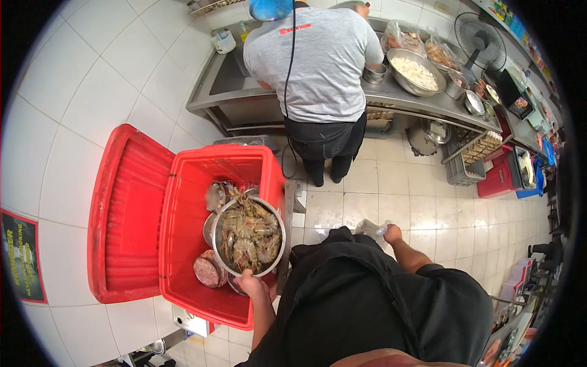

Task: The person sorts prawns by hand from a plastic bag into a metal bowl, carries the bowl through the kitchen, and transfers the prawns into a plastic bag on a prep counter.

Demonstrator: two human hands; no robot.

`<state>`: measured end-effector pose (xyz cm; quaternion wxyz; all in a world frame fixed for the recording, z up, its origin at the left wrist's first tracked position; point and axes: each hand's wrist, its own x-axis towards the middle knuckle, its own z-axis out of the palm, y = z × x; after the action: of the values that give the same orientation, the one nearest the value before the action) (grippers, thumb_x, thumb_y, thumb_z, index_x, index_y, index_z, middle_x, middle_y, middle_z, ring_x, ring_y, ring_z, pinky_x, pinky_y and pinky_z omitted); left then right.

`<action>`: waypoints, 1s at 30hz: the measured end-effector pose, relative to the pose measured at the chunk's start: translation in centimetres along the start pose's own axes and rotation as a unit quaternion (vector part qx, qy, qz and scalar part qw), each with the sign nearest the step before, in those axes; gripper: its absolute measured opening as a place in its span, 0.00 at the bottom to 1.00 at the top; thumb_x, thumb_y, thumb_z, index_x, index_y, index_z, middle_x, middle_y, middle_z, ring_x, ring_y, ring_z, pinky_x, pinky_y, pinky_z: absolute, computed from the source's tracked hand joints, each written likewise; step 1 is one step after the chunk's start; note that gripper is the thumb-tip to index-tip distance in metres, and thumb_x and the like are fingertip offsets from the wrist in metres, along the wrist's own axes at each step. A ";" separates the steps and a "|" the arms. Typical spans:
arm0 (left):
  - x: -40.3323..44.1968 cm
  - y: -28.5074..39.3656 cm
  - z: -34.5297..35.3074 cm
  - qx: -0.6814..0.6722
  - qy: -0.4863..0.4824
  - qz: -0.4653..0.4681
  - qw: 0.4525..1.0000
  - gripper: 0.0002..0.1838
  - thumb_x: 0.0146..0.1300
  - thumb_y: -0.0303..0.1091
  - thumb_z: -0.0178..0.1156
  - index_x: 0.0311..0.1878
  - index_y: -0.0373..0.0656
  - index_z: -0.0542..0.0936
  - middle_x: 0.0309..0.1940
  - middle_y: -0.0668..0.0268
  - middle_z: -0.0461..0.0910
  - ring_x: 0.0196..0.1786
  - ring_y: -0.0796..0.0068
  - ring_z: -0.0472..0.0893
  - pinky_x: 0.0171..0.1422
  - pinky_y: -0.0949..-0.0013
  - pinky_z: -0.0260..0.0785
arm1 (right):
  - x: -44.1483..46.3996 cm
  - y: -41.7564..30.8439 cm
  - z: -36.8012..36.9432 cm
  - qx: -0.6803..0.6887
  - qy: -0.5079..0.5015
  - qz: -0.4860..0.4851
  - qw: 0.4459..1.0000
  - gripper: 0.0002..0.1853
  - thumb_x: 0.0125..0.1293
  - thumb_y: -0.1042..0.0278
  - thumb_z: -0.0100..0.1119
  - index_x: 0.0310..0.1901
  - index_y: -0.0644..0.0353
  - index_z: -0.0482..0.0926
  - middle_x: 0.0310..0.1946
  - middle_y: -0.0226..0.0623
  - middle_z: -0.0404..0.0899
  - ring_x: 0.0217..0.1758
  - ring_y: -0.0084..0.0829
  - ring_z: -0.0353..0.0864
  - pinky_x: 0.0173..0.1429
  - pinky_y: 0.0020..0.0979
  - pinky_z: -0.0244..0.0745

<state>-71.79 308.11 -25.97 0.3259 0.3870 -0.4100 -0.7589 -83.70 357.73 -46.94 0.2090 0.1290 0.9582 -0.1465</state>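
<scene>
My left hand (249, 283) grips the near rim of a round metal bowl (282, 248). Raw shrimp (247, 235) with heads and shells fill this bowl, which is over the right part of an open red cooler box (183, 269). Beneath and beside the bowl, other metal containers lie inside the box, one holding pinkish minced-looking meat (208, 273). My right hand (393, 233), low at my right side, is closed on a clear plastic bag (369, 229); what the bag holds, if anything, I cannot make out.
The red lid (125, 226) leans back against the tiled wall. A person in a grey shirt (318, 67) stands ahead at a steel sink counter (397, 98). On it are a large bowl of pale pieces (416, 73), filled plastic bags (403, 38) and a fan (480, 40). Crates (463, 171) stand underneath.
</scene>
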 end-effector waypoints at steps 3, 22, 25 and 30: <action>0.3 -0.4 -0.2 0.002 0.010 -0.007 1.000 0.29 0.42 0.18 0.49 0.54 0.31 0.71 0.51 0.59 0.75 0.50 0.62 0.77 0.54 0.64 0.70 | -0.1 0.2 -0.2 -0.010 -0.005 0.002 1.000 0.15 0.54 0.65 0.56 0.41 0.63 0.82 0.40 0.52 0.81 0.45 0.47 0.81 0.51 0.41 0.76; 1.7 -2.5 -2.3 0.015 0.010 0.012 1.000 0.25 0.45 0.21 0.48 0.51 0.30 0.72 0.44 0.59 0.77 0.40 0.65 0.80 0.39 0.68 0.74 | -0.6 0.2 -0.8 0.030 0.019 0.024 0.999 0.14 0.54 0.65 0.56 0.40 0.61 0.82 0.41 0.50 0.82 0.46 0.46 0.81 0.52 0.40 0.76; 0.7 -1.7 -0.8 -0.002 0.015 0.024 1.000 0.26 0.44 0.21 0.48 0.52 0.31 0.72 0.44 0.59 0.77 0.40 0.65 0.80 0.38 0.68 0.74 | -0.5 0.5 -0.8 0.030 0.028 0.022 0.999 0.13 0.53 0.65 0.56 0.38 0.60 0.82 0.41 0.49 0.82 0.46 0.46 0.81 0.52 0.39 0.76; 0.7 -1.5 -0.8 0.018 0.007 0.020 1.000 0.29 0.44 0.21 0.47 0.55 0.32 0.70 0.47 0.58 0.76 0.41 0.64 0.80 0.40 0.67 0.75 | -0.1 1.0 -0.6 0.020 0.012 0.013 1.000 0.17 0.53 0.66 0.57 0.44 0.62 0.81 0.41 0.52 0.81 0.46 0.47 0.81 0.52 0.39 0.76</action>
<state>-71.74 307.88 -27.76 0.3366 0.3899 -0.4289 -0.7421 -83.56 358.82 -46.62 0.1966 0.1475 0.9557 -0.1618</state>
